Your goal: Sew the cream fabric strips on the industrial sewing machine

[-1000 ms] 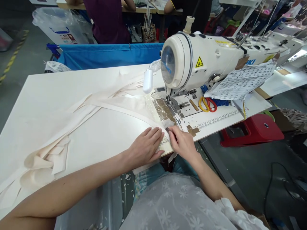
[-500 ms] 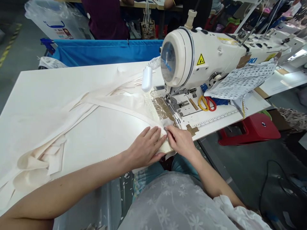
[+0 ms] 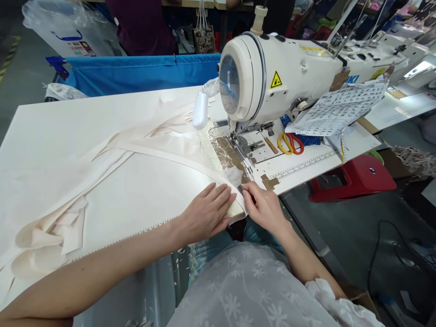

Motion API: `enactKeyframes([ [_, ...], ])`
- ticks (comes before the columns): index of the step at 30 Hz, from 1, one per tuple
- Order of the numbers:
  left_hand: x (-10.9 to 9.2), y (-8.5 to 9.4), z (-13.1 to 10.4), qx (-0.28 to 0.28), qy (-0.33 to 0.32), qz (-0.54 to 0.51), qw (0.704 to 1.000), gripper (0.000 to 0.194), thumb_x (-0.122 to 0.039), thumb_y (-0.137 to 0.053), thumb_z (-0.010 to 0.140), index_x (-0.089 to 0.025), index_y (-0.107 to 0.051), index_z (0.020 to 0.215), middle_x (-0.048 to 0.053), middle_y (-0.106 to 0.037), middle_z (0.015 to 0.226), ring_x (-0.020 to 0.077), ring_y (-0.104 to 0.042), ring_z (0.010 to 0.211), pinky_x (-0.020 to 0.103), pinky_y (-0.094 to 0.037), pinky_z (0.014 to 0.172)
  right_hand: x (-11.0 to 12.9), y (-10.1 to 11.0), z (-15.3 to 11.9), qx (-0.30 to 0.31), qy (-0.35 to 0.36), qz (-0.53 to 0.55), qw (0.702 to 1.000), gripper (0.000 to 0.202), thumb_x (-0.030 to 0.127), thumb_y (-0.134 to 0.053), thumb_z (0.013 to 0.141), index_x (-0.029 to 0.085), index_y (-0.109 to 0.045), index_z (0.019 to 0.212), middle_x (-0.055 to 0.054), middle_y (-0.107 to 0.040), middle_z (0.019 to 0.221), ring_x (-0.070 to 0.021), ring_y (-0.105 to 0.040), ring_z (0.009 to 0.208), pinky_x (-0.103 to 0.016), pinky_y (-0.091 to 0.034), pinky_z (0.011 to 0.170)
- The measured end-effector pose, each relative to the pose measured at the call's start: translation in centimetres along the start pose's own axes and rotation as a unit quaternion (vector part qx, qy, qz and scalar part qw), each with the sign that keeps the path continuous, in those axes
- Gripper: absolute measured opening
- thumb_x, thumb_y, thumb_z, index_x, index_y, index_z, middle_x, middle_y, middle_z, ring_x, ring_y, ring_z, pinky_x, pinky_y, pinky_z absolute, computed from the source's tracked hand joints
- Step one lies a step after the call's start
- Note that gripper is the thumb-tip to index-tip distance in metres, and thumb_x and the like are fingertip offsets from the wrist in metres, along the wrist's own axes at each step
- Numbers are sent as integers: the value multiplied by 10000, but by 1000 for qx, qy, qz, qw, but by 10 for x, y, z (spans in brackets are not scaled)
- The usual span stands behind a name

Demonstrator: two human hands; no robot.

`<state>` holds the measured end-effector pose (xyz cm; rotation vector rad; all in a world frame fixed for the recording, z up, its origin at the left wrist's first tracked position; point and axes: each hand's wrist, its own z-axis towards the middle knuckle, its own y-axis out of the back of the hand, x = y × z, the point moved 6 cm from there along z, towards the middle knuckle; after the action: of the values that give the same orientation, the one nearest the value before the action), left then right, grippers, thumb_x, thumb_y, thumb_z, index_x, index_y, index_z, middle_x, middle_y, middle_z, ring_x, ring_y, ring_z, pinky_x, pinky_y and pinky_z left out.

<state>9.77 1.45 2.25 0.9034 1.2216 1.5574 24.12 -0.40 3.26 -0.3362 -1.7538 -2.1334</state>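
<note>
My left hand (image 3: 209, 210) lies flat on a cream fabric strip (image 3: 173, 160) at the table's front edge, fingers stretched out. Just to its right, my right hand (image 3: 264, 206) is closed in a pinch around a small dark metal tool (image 3: 240, 187), whose kind I cannot make out. The tool's tip is by the end of the strip, where the cloth hangs over the edge. A thin whitish scrap (image 3: 234, 175) lies just beyond the fingers. Behind both hands stands a white sewing machine (image 3: 282, 77), its needle area apart from them.
Folded cream strips (image 3: 51, 231) are heaped on the white table (image 3: 37, 131) at left. Scissors with yellow and red handles (image 3: 290, 143) lie beside the machine bed, below a printed sheet (image 3: 340, 109). A red stool (image 3: 357, 177) stands at right; other people sit behind the blue cloth (image 3: 143, 72).
My right hand has shifted slightly right, away from my left hand, with the tool still pinched. My left hand stays flat on the strip. The whole view has drifted a little.
</note>
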Motion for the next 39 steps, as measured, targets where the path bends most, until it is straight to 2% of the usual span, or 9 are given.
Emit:
enactKeyframes([
  [10,-3,3,2,-9,-6,9,1000,496,-422,-431,1004,-70,-526,1342,188,-594,1290,355,-509,1255,503,-380,1062,4,-6,0,9,2,-43,999,208,232,-415,969,197,-618,994,-29,-751,815,-162,-660,640,-260,-321,555],
  [14,-4,3,2,-9,-7,11,1000,498,-424,-448,999,-75,-529,1345,187,-596,1289,352,-512,1250,498,-382,1056,4,1,-8,24,15,-35,999,204,210,-425,948,200,-629,944,-21,-729,745,-159,-643,615,-257,-331,556],
  [17,-6,4,2,-8,-5,18,1000,512,-441,-448,1002,-82,-522,1360,180,-596,1294,344,-510,1249,490,-384,1053,-5,12,-19,27,-11,27,999,190,227,-439,946,210,-623,904,27,-650,614,-126,-555,500,-241,-337,527],
  [20,-3,7,1,-1,9,49,999,524,-453,-425,1011,-67,-535,1347,191,-610,1257,344,-529,1215,498,-392,1043,-16,23,-26,-26,-61,102,993,182,284,-443,965,212,-608,938,70,-536,528,-104,-444,427,-221,-351,490],
  [23,8,12,0,10,55,85,995,536,-450,-410,1017,-25,-564,1304,219,-623,1200,352,-566,1138,497,-427,993,-15,27,-23,-84,-67,114,988,191,310,-450,974,200,-601,1011,65,-545,553,-111,-475,457,-218,-394,512],
  [25,16,13,0,19,73,80,994,530,-436,-405,1018,0,-586,1260,229,-610,1215,349,-564,1138,476,-444,977,-8,22,-16,-88,-50,100,990,207,298,-447,978,189,-602,1060,34,-625,628,-122,-545,505,-226,-417,545],
  [28,18,12,-1,34,59,43,997,538,-434,-414,1011,24,-589,1232,237,-587,1255,338,-546,1173,449,-437,1005,6,9,0,-62,-13,62,996,234,272,-416,985,186,-607,1089,-21,-719,771,-146,-633,590,-243,-414,570],
  [33,12,8,-5,44,47,31,997,629,-517,-464,973,-35,-487,1376,263,-559,1318,394,-512,1245,534,-385,1040,16,-12,19,-3,21,-10,1000,227,229,-395,981,209,-611,1048,-25,-739,789,-169,-672,652,-252,-360,563],
  [39,8,7,-8,60,42,47,996,704,-587,-478,944,-40,-483,1388,297,-527,1360,427,-500,1267,550,-360,1053,15,-19,26,22,29,-37,999,199,213,-415,975,212,-598,1052,-28,-753,825,-175,-689,710,-252,-342,570],
])
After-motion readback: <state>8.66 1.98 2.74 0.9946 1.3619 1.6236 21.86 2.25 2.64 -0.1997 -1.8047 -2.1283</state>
